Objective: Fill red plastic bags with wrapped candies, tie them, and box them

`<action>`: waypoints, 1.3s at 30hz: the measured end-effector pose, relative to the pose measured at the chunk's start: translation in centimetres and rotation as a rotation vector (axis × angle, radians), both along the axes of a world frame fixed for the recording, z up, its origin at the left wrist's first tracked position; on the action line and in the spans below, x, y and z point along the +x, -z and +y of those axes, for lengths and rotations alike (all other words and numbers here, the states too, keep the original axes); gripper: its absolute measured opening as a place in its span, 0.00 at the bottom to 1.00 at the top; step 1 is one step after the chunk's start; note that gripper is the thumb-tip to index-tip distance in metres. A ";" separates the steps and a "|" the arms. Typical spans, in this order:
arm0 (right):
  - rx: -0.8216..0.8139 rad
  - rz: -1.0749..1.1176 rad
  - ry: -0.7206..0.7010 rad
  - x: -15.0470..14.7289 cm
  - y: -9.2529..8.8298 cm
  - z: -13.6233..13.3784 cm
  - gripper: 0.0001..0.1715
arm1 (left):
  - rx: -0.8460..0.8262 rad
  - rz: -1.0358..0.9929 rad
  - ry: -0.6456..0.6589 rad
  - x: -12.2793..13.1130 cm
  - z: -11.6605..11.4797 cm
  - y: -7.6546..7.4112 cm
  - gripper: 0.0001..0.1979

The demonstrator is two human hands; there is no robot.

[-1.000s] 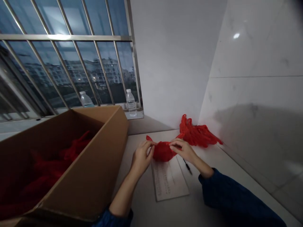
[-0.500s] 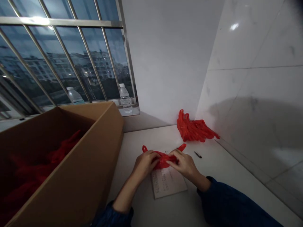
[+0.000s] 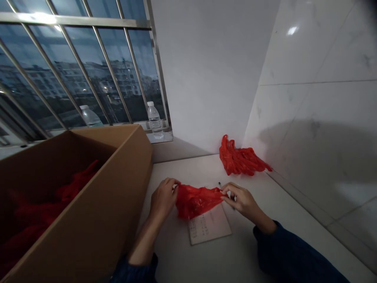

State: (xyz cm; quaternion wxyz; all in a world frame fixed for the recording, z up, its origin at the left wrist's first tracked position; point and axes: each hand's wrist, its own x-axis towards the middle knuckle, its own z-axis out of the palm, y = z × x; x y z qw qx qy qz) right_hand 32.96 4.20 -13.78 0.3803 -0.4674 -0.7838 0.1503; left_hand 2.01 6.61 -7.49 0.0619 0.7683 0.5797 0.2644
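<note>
A thin red plastic bag (image 3: 197, 201) is stretched between my two hands above the white table. My left hand (image 3: 163, 198) pinches its left end, fingers closed on the film. At the other end my right hand (image 3: 240, 199) grips a gathered corner between thumb and fingers. Beneath the bag lies a notebook (image 3: 210, 228) with rows of handwriting, its upper part covered by the red film. A pile of flattened red plastic bags (image 3: 241, 158) rests farther back, by the wall corner.
On the left stands a tall open cardboard box (image 3: 118, 184) with red plastic bags (image 3: 73, 188) inside. One water bottle (image 3: 155, 121) is on the sill of the barred window; another bottle (image 3: 90, 117) shows behind the box. A tiled wall (image 3: 318, 137) borders the table on the right.
My hands have moved apart, the left one leftward and the right one rightward. The bag, bunched between them before, is now spread wider and pulled out sideways.
</note>
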 end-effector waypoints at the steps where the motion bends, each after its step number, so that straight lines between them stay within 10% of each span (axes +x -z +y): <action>1: -0.018 -0.008 0.007 -0.4 -0.2 -0.3 0.10 | 0.027 -0.012 0.049 0.7 -0.5 -0.2 0.11; 6: -0.062 0.034 0.019 -3.5 -0.8 -1.9 0.16 | 0.020 0.146 0.363 3.9 -2.6 0.4 0.14; 14: -0.092 0.006 0.082 -4.1 -0.5 -1.7 0.09 | 0.046 0.009 0.153 2.2 -2.7 1.9 0.07; 19: -0.033 0.031 0.088 -5.1 -1.2 -1.9 0.11 | 0.018 -0.182 0.284 2.5 -3.3 1.8 0.08; 26: -0.070 0.212 0.137 -0.6 -1.4 -1.6 0.13 | 0.052 -0.637 -0.142 -1.0 -2.2 3.2 0.14; 36: 0.093 0.219 0.067 -2.1 -4.7 -4.5 0.18 | 0.052 -0.399 0.089 2.1 -5.8 0.0 0.37; 39: 0.053 0.156 0.075 -3.4 -4.6 -4.4 0.28 | -0.027 -0.303 0.159 2.8 -6.2 -0.9 0.22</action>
